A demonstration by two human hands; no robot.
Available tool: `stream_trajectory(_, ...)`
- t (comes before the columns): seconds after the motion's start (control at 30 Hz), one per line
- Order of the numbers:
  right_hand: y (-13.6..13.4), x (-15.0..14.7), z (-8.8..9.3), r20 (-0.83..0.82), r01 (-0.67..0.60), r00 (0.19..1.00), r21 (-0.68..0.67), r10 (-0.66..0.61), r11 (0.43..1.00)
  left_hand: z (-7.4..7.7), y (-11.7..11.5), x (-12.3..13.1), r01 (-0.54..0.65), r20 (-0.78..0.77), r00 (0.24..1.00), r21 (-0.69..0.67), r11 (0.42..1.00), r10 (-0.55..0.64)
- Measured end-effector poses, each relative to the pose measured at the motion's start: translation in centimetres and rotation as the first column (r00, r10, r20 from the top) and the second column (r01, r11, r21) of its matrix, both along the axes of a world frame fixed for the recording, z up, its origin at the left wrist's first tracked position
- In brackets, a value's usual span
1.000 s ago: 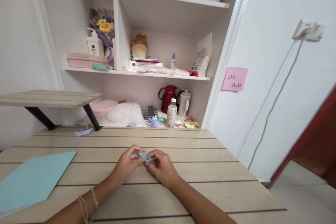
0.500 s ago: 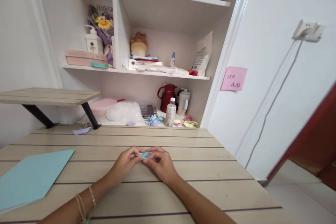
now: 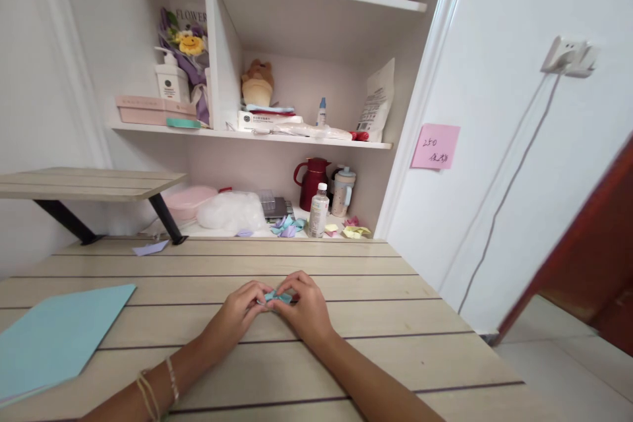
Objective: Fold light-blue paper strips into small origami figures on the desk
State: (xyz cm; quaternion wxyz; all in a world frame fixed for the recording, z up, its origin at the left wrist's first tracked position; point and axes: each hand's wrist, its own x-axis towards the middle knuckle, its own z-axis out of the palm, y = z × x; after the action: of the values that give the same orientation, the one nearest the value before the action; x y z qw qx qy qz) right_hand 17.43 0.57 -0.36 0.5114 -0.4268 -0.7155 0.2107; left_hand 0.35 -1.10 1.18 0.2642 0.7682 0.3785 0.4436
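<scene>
A small piece of folded blue paper (image 3: 280, 299) is held between both hands just above the slatted wooden table (image 3: 277, 369). My left hand (image 3: 242, 306) pinches its left end between thumb and fingers. On the other side, my right hand (image 3: 306, 303) grips it with the thumb below and the fingers curled over the top. The fingers cover much of the paper, so its full shape is hidden. At the left of the table lies a stack of light blue paper sheets (image 3: 64, 336).
Folded blue and purple papers (image 3: 288, 226) lie behind the table beside a clear bottle (image 3: 319, 212). Yellow folded paper (image 3: 356, 232) is to their right. A raised wooden stand (image 3: 93, 183) occupies the back left, with a purple paper scrap (image 3: 150, 248) by its leg.
My right hand's fingers have lifted slightly and shifted their hold on the blue paper. The paper's visible shape has changed between the fingertips. The whole view has moved a little.
</scene>
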Motion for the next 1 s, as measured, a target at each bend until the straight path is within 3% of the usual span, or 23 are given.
stream_trajectory(0.2,0.2,0.0,-0.3,-0.063,-0.040,0.997,0.022,0.041,0.999,0.1,0.1,0.2,0.056,0.130,0.991,-0.105,0.993,-0.042)
stream_trajectory(0.33,0.0,-0.2,0.1,-0.115,-0.134,0.984,0.030,0.137,0.991,0.0,0.2,0.4,0.048,0.285,0.959,-0.210,0.976,0.014)
stream_trajectory(0.43,-0.2,-0.3,0.3,-0.119,-0.142,0.983,0.004,0.141,0.990,-0.2,0.4,0.4,0.067,0.347,0.938,-0.253,0.965,0.026)
stream_trajectory(0.67,-0.2,-0.3,0.2,-0.170,-0.209,0.968,-0.141,0.184,0.968,-0.3,0.7,0.4,0.022,0.373,0.923,-0.284,0.959,0.089)
stream_trajectory(0.8,0.1,-0.5,0.0,-0.290,-0.213,0.946,-0.222,0.144,0.952,-0.4,1.0,0.2,0.092,0.459,0.884,-0.362,0.928,0.091)
stream_trajectory(1.0,0.3,-0.8,0.3,-0.515,-0.353,0.848,-0.368,0.128,0.860,-0.2,1.2,0.0,0.159,0.521,0.844,-0.466,0.871,0.124)
